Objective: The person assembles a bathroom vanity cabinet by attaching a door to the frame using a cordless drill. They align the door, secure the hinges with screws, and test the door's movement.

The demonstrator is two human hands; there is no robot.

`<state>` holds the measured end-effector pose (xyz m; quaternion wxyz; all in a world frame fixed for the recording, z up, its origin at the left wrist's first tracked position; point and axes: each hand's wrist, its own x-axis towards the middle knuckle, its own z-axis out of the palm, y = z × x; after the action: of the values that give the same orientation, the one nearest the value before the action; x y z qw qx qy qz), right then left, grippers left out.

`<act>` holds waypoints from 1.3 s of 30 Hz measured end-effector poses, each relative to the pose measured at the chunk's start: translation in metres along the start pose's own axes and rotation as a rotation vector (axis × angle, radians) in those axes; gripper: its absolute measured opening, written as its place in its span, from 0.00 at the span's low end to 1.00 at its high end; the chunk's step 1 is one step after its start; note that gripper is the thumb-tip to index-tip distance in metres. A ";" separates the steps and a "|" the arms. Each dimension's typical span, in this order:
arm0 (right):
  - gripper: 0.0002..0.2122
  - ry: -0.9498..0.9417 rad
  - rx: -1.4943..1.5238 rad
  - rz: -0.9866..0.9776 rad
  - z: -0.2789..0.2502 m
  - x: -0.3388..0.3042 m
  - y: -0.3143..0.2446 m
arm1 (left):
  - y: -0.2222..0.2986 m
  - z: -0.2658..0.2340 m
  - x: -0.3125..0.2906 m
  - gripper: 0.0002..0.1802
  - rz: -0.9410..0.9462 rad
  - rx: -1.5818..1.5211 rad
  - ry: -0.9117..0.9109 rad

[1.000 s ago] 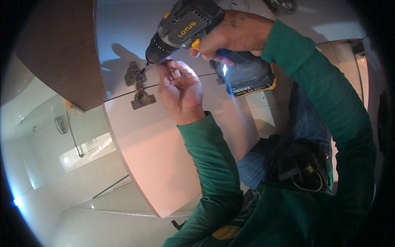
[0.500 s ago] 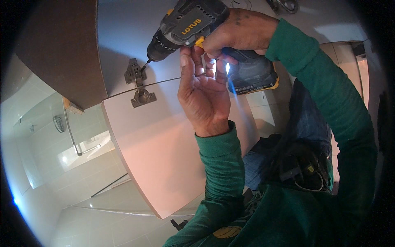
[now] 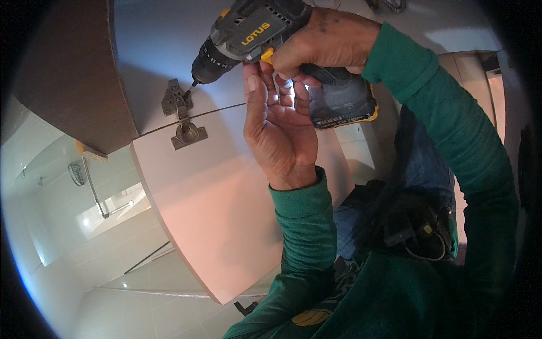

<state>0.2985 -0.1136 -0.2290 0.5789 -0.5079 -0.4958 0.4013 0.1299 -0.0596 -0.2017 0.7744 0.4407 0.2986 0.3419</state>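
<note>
My right hand (image 3: 333,42) is wrapped round the grip of a dark grey cordless drill (image 3: 257,31) with yellow accents. Its bit slants down to a metal cabinet hinge (image 3: 179,101), with the tip at the right side of the hinge's upper plate. That plate lies against a white panel (image 3: 141,62); the hinge's cup part sits on a pale cabinet door (image 3: 209,186). Just below the drill is my left hand (image 3: 282,133), palm showing, its fingers loosely bent and apart. Its fingertips reach the drill's underside; whether they touch it is unclear. Bright light shines between the fingers.
A brown panel (image 3: 62,56) stands at the upper left. Beyond the door is a tiled area with glass, a wire basket (image 3: 75,174) and a metal rail (image 3: 95,189). A flexible hose (image 3: 394,5) shows at the top right. My jeans-clad leg (image 3: 418,152) is on the right.
The hinge, door and panels sit slightly further left in the picture. The drill has shifted slightly left too, its bit still at the hinge. Both hands keep nearly the same pose.
</note>
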 end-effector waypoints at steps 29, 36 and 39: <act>0.19 0.422 -0.126 -0.260 0.039 -0.093 0.078 | -0.018 -0.029 -0.014 0.38 0.246 0.709 0.257; 0.21 0.712 0.066 0.111 0.033 -0.188 0.087 | 0.025 -0.035 0.054 0.61 0.532 1.745 0.364; 0.23 0.727 0.093 0.158 0.028 -0.203 0.089 | 0.036 -0.032 0.062 0.65 0.506 1.963 0.431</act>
<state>0.2367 -0.2900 -0.3510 0.7067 -0.6272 -0.1986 0.2603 0.1318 0.0182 -0.1939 -0.0900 0.8573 0.4768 0.1722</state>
